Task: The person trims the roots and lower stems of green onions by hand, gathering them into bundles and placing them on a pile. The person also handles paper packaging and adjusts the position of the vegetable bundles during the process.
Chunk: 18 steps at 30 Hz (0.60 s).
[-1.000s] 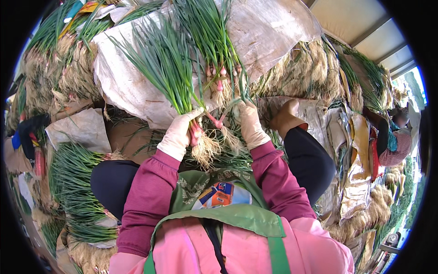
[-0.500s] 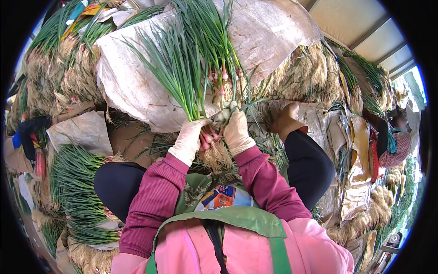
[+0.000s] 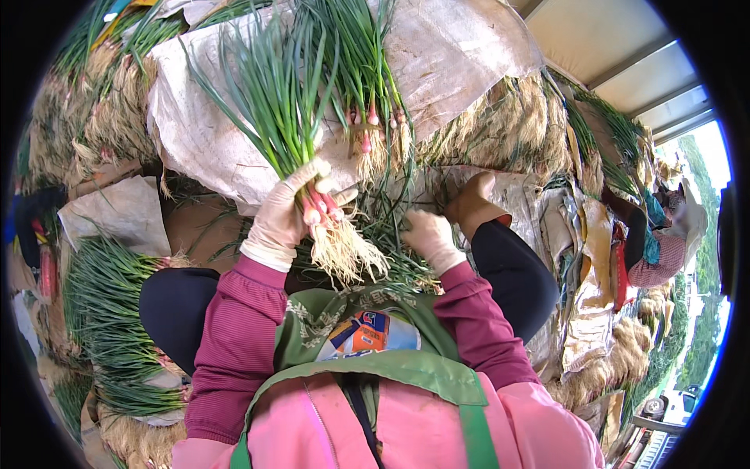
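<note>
A bunch of green onions point(image 3: 291, 125) with pinkish-red bulbs and pale roots is held by my gloved left hand point(image 3: 283, 209), wrapped round it just above the bulbs. Its leaves slant up and left, and its roots hang over my lap. My right hand point(image 3: 432, 238), also gloved, is apart from the bunch, low over loose green leaf scraps point(image 3: 398, 266); its fingers are curled closed and what they hold, if anything, is hidden. Another small bunch of green onions point(image 3: 369, 102) lies on the pale sheet point(image 3: 195, 117) in front, beyond my hands.
Stacked onions with dry roots point(image 3: 508, 129) line the far side. A leafy pile point(image 3: 117, 313) lies by my left knee. A bare foot or tan shoe point(image 3: 473, 199) is right of my hands. Another person point(image 3: 664, 250) sits at the far right beside sheets point(image 3: 594, 313).
My hands have come apart: the left has tilted the bunch and moved it left and up, while the right has let go and moved right and down toward the leaf scraps.
</note>
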### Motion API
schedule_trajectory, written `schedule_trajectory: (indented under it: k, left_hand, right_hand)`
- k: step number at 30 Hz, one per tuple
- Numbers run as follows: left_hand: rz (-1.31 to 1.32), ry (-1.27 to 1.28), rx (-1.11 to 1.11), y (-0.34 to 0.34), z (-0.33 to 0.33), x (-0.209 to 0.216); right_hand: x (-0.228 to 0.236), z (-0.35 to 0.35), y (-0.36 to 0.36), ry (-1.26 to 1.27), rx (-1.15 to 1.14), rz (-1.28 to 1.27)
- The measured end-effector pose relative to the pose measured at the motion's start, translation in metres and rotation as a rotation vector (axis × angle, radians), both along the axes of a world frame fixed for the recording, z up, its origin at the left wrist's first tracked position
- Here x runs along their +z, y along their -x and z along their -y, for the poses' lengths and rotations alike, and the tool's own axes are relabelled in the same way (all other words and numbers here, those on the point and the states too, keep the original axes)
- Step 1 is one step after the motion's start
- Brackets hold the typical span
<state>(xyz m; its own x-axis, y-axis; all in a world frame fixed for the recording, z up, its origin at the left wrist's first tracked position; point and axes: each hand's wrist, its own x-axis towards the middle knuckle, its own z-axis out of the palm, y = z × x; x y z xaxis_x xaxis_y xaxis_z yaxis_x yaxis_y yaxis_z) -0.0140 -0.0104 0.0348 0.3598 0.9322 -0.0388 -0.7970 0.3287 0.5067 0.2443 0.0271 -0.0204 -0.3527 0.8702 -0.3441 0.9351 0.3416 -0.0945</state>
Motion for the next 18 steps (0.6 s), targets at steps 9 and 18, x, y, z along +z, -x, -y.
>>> schedule_trajectory:
  k: [9,18]
  left_hand:
    - [0.309,0.05,0.098,0.005,-0.001,0.007]
    - [0.436,-0.111,0.185,0.016,0.02,0.077]
  right_hand:
    - [0.057,-0.098,0.151,-0.519,-0.108,-0.408]
    - [0.026,-0.06,0.087,-0.093,0.346,-0.175]
